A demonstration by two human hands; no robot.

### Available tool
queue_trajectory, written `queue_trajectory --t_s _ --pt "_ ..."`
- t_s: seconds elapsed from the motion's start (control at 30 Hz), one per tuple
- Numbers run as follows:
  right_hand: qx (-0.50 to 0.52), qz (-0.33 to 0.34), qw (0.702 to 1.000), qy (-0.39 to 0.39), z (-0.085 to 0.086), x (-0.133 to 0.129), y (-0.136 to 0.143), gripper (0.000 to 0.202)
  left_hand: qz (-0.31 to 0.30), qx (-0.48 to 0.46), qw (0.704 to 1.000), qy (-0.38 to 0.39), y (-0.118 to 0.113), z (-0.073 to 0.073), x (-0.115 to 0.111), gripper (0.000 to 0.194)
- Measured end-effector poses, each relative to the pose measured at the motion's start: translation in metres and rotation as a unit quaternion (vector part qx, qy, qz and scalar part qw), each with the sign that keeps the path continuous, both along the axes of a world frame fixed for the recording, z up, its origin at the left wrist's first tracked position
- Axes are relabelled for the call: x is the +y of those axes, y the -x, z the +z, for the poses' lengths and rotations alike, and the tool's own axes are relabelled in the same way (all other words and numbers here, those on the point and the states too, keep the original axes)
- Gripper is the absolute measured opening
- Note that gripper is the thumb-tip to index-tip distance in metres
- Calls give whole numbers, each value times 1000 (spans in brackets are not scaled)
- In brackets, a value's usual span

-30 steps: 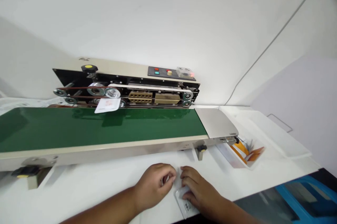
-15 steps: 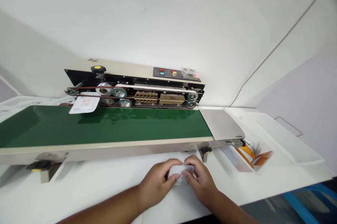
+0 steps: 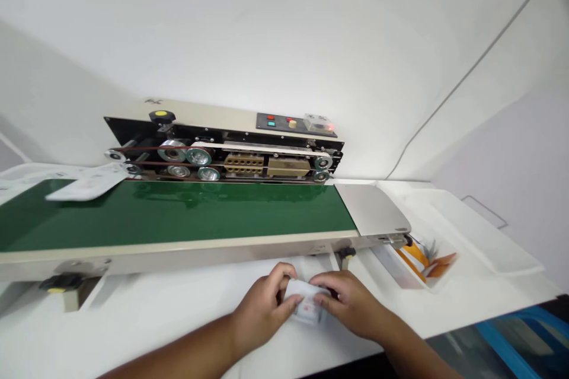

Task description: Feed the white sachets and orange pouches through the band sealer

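White packet (image 3: 307, 310) sits pinched in both hands (image 3: 262, 308) (half curled), near the green belt (image 3: 213, 213).

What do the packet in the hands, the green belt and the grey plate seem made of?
Packet: perhaps plastic film, pale and smooth-looking, though blur leaves this open.
Belt: probably rubber or plastic, glossy with reflections.
Plate: likely metal, grey with satin sheen.

Packet (image 3: 307, 303) before conveyor belt (image 3: 222, 216), rollers (image 3: 198, 154) behind (bin (image 3: 395, 269) at right)

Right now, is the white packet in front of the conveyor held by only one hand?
No, the left hand and the right hand both grip the white packet.
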State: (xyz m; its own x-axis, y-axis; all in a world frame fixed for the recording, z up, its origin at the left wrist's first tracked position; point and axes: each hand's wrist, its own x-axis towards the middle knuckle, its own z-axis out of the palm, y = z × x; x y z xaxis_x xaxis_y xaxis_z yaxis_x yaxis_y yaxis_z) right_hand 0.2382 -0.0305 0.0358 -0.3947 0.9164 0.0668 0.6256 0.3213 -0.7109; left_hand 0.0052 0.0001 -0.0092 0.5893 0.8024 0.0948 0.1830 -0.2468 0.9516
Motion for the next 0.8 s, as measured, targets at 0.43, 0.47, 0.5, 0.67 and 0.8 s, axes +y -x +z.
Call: queue_trajectory --t_s 0.43,0.47,0.5,0.67,0.8 --pt "401 -298 866 -6 99 90 -63 46 -15 -13 998 -67 1 5 -2 36" --pt "410 -297 862 -6 100 98 -64 46 -17 -10 997 -70 1 5 -2 36" --pt "415 -291 862 2 100 104 -65 45 -19 -8 997 -72 1 5 -2 35" --pt "421 -255 867 77 88 126 -61 37 -21 8 997 -80 0 6 -2 28" --pt "419 -231 872 99 87 130 -47 36 -18 23 996 -90 0 8 -3 20"
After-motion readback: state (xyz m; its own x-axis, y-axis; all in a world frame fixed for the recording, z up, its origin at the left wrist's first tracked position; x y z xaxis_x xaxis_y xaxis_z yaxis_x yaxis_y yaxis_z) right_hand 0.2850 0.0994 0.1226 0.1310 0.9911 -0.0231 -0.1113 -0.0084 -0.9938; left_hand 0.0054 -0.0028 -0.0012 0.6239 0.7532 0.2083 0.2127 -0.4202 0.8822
